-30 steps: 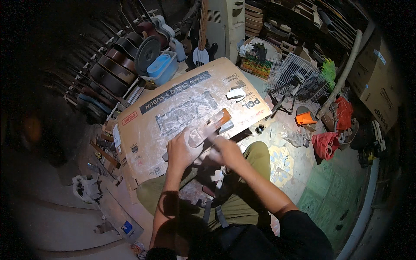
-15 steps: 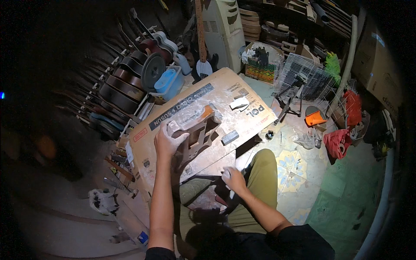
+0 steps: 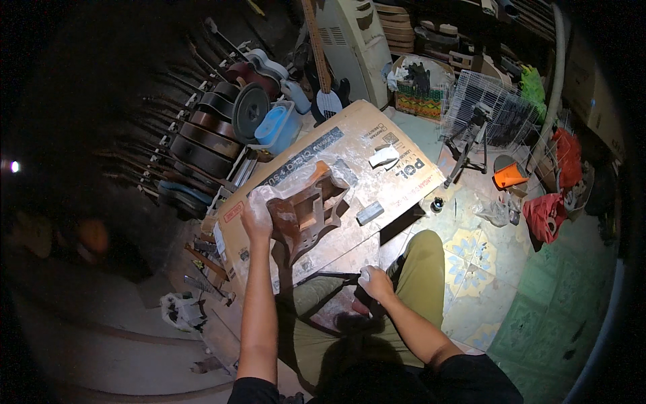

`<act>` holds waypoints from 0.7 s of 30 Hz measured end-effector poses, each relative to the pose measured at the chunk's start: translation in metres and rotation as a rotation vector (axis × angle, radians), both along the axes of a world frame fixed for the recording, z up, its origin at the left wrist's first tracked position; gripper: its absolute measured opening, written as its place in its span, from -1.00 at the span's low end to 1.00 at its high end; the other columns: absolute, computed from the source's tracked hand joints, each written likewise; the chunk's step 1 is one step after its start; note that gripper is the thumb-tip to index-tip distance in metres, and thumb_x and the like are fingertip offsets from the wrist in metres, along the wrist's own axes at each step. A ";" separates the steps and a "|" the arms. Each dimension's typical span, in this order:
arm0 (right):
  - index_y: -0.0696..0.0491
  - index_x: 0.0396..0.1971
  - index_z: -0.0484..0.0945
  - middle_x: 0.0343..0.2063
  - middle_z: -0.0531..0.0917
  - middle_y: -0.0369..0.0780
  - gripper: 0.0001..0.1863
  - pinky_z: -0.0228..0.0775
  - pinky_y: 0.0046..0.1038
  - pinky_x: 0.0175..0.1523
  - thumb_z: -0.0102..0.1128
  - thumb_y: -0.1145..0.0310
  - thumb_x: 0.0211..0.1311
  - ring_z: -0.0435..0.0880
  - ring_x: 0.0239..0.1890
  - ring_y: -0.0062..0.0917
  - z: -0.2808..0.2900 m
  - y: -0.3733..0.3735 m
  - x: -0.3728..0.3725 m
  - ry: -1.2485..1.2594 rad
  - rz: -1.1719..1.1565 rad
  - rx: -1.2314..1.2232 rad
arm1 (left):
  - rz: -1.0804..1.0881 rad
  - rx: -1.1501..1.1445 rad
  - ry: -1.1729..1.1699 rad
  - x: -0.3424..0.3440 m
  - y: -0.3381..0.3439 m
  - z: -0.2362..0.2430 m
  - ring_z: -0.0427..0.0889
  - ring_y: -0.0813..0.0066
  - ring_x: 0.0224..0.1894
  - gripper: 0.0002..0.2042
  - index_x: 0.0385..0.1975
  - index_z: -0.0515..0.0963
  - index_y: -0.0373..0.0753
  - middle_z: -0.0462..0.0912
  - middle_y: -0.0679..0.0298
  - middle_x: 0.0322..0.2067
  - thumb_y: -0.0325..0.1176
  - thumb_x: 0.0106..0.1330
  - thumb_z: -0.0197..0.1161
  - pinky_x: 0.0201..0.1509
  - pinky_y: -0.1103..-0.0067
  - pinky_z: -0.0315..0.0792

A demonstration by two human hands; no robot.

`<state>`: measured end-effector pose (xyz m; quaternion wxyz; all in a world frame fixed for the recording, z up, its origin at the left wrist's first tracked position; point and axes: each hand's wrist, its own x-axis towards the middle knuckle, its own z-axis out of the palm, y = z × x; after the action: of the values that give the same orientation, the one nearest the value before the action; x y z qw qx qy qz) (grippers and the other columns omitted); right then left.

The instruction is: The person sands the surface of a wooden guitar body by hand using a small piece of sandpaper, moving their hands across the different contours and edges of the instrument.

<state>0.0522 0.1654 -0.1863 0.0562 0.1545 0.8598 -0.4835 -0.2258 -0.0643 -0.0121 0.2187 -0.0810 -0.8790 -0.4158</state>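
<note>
A brown wooden electric guitar body [image 3: 291, 227] with rectangular cut-outs rests tilted on a dusty cardboard sheet [image 3: 410, 176]. My left hand [image 3: 257, 214], whitened with dust, grips its left end, and the fingertips are partly hidden. Closed, my right hand [image 3: 377, 283] hangs over my lap by the near edge of the cardboard, apart from the body. What it holds, if anything, is hidden. A grey rectangular block [image 3: 370, 213] lies on the cardboard to the right of the body. Behind the block is a crumpled white piece [image 3: 383, 157].
Several guitars stand in a rack [image 3: 176, 124] at the left. A blue tub [image 3: 276, 128] and an upright banjo-like or guitar instrument [image 3: 328, 101] are at the back. Right of the cardboard are a black stand [image 3: 465, 151], a wire cage [image 3: 481, 101] and an orange container [image 3: 510, 176].
The guitar body has tipped so more of its cut-out face shows. My left hand still grips it, its thumb no longer spread across the face. The whole view has shifted slightly.
</note>
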 end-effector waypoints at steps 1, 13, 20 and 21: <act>0.07 -0.07 0.65 -0.17 0.69 0.05 -0.60 0.52 -0.10 0.06 0.36 0.23 0.10 0.68 -0.06 -0.01 0.000 -0.001 -0.001 0.009 -0.013 -0.013 | -0.032 0.044 -0.001 -0.004 -0.004 -0.002 0.71 -0.06 -0.20 -0.75 -0.18 0.67 -0.31 0.74 -0.03 -0.27 -0.23 0.41 0.23 -0.11 0.30 0.53; 0.11 -0.05 0.65 -0.15 0.70 0.05 -0.60 0.52 -0.16 0.09 0.34 0.23 0.13 0.69 -0.05 -0.03 -0.005 0.002 0.002 0.008 0.018 0.007 | -0.254 0.121 -0.155 0.002 0.027 0.036 0.50 0.43 -0.31 -0.72 -0.38 0.54 -0.37 0.53 0.24 -0.44 -0.24 0.42 0.13 -0.12 0.45 0.40; 0.12 -0.05 0.65 -0.16 0.70 0.07 -0.60 0.52 -0.17 0.10 0.34 0.23 0.13 0.69 -0.06 -0.03 -0.008 0.000 0.003 0.025 0.033 0.005 | -0.094 0.020 0.011 0.012 0.027 0.023 0.66 -0.07 -0.20 -0.69 -0.27 0.59 -0.39 0.68 -0.09 -0.30 -0.25 0.49 0.04 -0.08 0.28 0.48; 0.12 -0.05 0.66 -0.17 0.71 0.07 -0.60 0.52 -0.17 0.10 0.34 0.23 0.13 0.69 -0.06 -0.03 -0.010 0.001 0.003 0.023 0.031 -0.001 | -0.112 -0.007 -0.011 0.016 0.027 0.025 0.67 -0.10 -0.18 -0.70 -0.24 0.60 -0.38 0.68 -0.09 -0.28 -0.25 0.49 0.06 -0.08 0.27 0.49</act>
<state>0.0554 0.1665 -0.1962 0.0538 0.1355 0.8623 -0.4849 -0.2097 -0.0378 0.0126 0.1899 -0.1282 -0.8758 -0.4248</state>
